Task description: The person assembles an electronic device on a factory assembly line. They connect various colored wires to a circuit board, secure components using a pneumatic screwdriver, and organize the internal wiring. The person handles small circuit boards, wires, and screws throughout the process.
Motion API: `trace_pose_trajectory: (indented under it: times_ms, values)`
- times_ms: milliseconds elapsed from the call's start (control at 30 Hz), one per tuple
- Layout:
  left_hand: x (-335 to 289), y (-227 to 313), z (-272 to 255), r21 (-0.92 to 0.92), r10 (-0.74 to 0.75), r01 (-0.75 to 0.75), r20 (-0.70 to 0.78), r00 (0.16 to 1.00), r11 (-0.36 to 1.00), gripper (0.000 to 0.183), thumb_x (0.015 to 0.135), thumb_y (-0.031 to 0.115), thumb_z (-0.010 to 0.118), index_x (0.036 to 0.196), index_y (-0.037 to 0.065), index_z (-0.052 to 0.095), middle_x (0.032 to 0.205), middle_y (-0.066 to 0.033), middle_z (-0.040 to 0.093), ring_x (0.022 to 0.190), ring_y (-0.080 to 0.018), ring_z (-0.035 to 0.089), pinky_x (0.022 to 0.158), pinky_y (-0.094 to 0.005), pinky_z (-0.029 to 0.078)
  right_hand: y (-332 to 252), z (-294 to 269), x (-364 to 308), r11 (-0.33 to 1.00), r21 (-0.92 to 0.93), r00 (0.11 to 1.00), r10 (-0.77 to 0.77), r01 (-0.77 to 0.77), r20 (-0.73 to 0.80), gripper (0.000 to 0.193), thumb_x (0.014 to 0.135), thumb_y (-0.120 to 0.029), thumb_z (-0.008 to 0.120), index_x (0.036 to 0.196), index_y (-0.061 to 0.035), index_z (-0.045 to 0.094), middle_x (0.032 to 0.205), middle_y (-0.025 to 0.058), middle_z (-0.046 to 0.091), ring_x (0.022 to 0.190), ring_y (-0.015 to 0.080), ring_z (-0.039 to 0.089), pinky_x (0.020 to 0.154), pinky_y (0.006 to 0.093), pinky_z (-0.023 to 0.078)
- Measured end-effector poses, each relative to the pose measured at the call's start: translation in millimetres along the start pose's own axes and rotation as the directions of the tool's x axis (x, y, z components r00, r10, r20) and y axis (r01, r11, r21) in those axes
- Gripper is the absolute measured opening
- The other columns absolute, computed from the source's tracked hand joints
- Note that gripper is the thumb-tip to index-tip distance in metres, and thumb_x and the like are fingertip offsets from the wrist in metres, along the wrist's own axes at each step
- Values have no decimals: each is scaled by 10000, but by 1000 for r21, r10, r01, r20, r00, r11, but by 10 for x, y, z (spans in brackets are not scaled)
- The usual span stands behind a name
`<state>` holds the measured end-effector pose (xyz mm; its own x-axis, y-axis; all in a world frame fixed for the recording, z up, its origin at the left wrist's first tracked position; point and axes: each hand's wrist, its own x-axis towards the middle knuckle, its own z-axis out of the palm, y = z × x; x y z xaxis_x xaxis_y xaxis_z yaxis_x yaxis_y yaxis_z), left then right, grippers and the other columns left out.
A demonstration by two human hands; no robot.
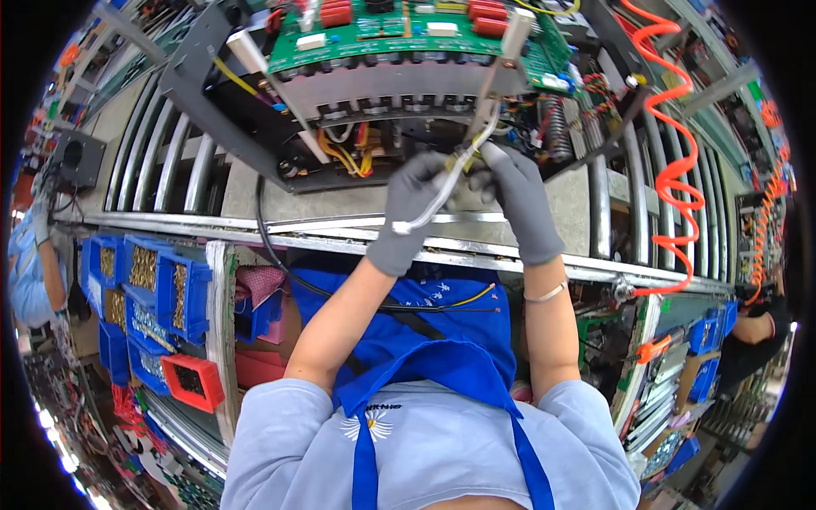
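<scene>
My pale shirt and blue apron lie closest, then, left to right, blue parts bins, my gloved left grip and right grip, both closed on a white cable before an open black chassis, and a coiled red hose.

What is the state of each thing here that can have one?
Left hand: gloved, curled, grip unclear
Right hand: gloved, curled, grip unclear
White cable: bent, lower end free
Black chassis: open, wiring exposed
Green board: uncovered
Red hose: coiled
Blue bins: open, holding metal parts
Red bin: open, holding dark parts
</scene>
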<state>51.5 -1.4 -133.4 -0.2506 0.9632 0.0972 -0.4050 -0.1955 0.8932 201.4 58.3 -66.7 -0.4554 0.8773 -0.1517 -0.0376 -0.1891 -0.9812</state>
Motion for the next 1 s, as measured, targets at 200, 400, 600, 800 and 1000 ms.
trace_pose_trajectory:
  times_ms: [200, 400, 600, 800, 1000]
  values:
    - [-613, 48, -125, 474, 79, -207, 276, 958, 856, 169, 833, 178, 681, 940, 50, 656, 882, -77, 633, 796, -202, 628, 756, -329, 504, 246, 9, -242, 985, -153, 996, -80, 75, -28, 382, 908, -275, 638, 1148, 22, 641, 1011, 86, 676, 737, 82, 568, 628, 211, 441]
    - [-1326, 938, -878, 918, 354, -139, -2, 935, 371, 260, 825, 147, 682, 1079, 94, 668, 891, -84, 654, 804, -215, 657, 728, -368, 527, 373, 195, -587, 944, -259, 971, -229, 205, -66, 298, 967, -169, 581, 1161, 50, 637, 1017, 132, 665, 844, 120, 600, 653, 220, 480]
    - [-1850, 2265, -2173, 921, 465, 383, -368, 805, 66, 290, 838, 142, 673, 1112, 46, 665, 943, -87, 692, 793, -189, 670, 701, -318, 538, 482, 9, -710, 956, -286, 996, -85, 70, -41, 375, 981, -211, 573, 1244, 55, 594, 909, 127, 695, 572, 59, 548, 478, 174, 399]
    - [-1969, 2719, -2745, 785, -218, 620, -609, 763, -23, 403, 779, 61, 623, 1180, 30, 605, 794, -67, 645, 694, -150, 625, 618, -308, 511, 509, 159, -646, 999, -38, 998, 24, -22, 60, 439, 966, -287, 605, 1250, 46, 573, 808, 97, 679, 521, 55, 530, 443, 165, 380]
    - [-2087, 2757, -2875, 771, -270, 631, -592, 760, 84, 219, 852, 112, 634, 1049, 23, 671, 740, -27, 627, 585, -109, 593, 532, -276, 493, 364, 480, -572, 967, -218, 990, -124, 135, 62, 360, 952, -253, 597, 1192, 10, 648, 908, 89, 660, 758, 90, 570, 660, 230, 456]
